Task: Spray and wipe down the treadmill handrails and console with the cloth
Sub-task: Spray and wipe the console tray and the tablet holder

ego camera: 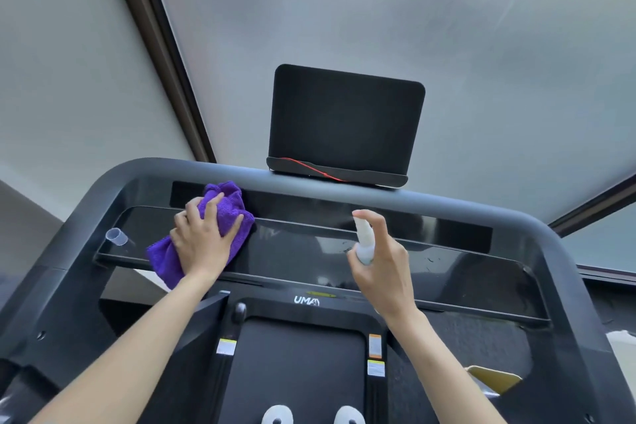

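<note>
— Frosted window panels (447,10) behind; treadmill console (309,251) glossy, already beaded with droplets; overspray could drift onto the upright screen (344,120), or run off unwiped.

— Agreed; left hand (203,241) presses the purple cloth (227,203) flat on the console's left end, fingers spread; right hand (382,262) grips the spray bottle (364,237), forefinger on top.

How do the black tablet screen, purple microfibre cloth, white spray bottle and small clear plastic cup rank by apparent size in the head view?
1. Black tablet screen, clearly largest.
2. Purple microfibre cloth, partly covered by the left hand.
3. White spray bottle, partly hidden in the right hand.
4. Small clear plastic cup.
</note>
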`<state>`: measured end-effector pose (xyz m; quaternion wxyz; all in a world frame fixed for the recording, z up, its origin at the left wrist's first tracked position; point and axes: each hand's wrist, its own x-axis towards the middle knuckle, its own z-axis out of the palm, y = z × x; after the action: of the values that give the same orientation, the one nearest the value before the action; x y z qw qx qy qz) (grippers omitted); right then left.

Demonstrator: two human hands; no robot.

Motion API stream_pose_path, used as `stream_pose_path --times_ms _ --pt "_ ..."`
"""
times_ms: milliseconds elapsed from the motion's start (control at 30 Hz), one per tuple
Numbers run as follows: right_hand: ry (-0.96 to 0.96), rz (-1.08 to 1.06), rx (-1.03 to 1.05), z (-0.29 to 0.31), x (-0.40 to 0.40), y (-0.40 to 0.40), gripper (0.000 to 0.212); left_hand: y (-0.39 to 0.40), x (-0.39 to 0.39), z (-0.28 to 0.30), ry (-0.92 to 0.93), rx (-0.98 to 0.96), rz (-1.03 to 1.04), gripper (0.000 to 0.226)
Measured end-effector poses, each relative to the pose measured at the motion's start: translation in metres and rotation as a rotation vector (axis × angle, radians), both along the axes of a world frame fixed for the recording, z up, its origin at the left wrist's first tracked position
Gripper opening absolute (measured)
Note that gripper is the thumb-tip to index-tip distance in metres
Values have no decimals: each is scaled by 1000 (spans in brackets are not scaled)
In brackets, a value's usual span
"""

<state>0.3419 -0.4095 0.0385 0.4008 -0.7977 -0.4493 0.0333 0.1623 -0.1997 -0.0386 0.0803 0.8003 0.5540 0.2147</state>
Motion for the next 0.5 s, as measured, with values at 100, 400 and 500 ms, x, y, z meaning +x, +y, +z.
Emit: stream_pose_path --times_ms 100,400,500 --pt "-19 -48 -6 0 9 -17 64 2 -2 -1 7 15 -6 54" --pt "-21 -191 -75 2 46 -71 63 -12 14 -4 6 80 -81 52" --pt "-7 -203 -46 2 52 -74 62 -16 18 -3 12 66 -84 52"
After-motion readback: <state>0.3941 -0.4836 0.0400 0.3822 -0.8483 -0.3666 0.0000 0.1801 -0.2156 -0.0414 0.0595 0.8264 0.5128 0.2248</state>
